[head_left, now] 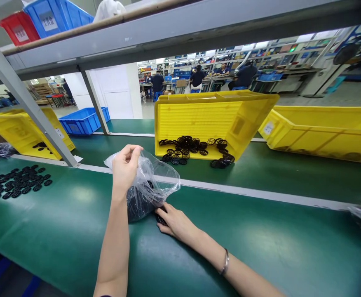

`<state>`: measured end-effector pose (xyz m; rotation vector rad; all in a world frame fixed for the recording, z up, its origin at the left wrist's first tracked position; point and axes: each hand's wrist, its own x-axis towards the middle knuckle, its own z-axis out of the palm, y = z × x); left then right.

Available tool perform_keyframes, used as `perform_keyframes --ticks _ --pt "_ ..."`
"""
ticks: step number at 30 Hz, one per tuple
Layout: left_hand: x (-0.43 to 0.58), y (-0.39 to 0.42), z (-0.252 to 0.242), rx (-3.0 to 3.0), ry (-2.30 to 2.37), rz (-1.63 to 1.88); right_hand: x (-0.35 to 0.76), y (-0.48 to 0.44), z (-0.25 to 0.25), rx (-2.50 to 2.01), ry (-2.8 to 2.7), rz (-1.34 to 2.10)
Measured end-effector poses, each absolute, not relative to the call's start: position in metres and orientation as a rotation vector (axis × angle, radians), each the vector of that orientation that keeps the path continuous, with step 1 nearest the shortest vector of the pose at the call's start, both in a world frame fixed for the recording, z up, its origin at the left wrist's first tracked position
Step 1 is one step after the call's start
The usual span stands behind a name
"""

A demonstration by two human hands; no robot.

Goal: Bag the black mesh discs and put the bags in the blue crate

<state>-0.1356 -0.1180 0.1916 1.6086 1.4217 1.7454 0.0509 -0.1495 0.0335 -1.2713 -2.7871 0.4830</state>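
A clear plastic bag (pixel 155 181) partly filled with black round parts rests on the green table (pixel 261 243). My left hand (pixel 125 167) pinches the bag's upper rim and holds it up. Lower down, my right hand (pixel 172 220) lies at the bag's base with its fingers under or against the plastic, touching black parts there. How far its fingers curl is hidden by the bag.
A tipped yellow bin (pixel 211 123) spills black ring parts (pixel 195 150) behind the bag. More black parts (pixel 16 183) lie at the left. Other yellow bins (pixel 322 132) (pixel 19 130), a blue crate (pixel 83 120) and a slanted metal post (pixel 35 107) stand around. People work in the background.
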Motion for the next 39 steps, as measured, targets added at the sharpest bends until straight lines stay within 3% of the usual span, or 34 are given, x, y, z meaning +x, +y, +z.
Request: perform_keyframes --ticks 4,10,13,16,22,27,32,36,39 --pt "-0.134 -0.122 0.194 1.601 1.428 1.734 0.075 -0.164 0.066 -1.327 -2.716 0.730" --pt "-0.120 -0.125 0.201 1.741 1.339 1.622 0.092 -0.160 0.179 -1.171 -2.085 0.845" --pt "-0.107 -0.126 0.218 1.918 1.325 1.564 0.064 -0.133 0.208 -1.126 -2.122 1.020" --pt "-0.089 -0.128 0.243 2.025 1.261 1.530 0.043 -0.111 0.215 -1.042 -2.341 1.104" --pt "-0.058 -0.126 0.273 2.062 1.137 1.532 0.104 -0.128 0.246 -1.120 -2.547 0.670" --pt "-0.041 -0.110 0.261 1.911 1.072 1.515 0.210 -0.151 0.262 -1.129 -2.708 0.404" --pt "-0.013 -0.113 0.239 2.005 1.104 1.262 0.279 -0.161 0.257 -1.214 -2.419 -0.089" --pt "0.002 -0.132 0.226 2.192 1.105 0.814 0.310 -0.172 0.240 -1.309 -2.408 -0.002" --pt "0.007 -0.141 0.216 2.264 1.106 0.670 0.327 -0.185 0.217 -1.330 -2.120 0.213"
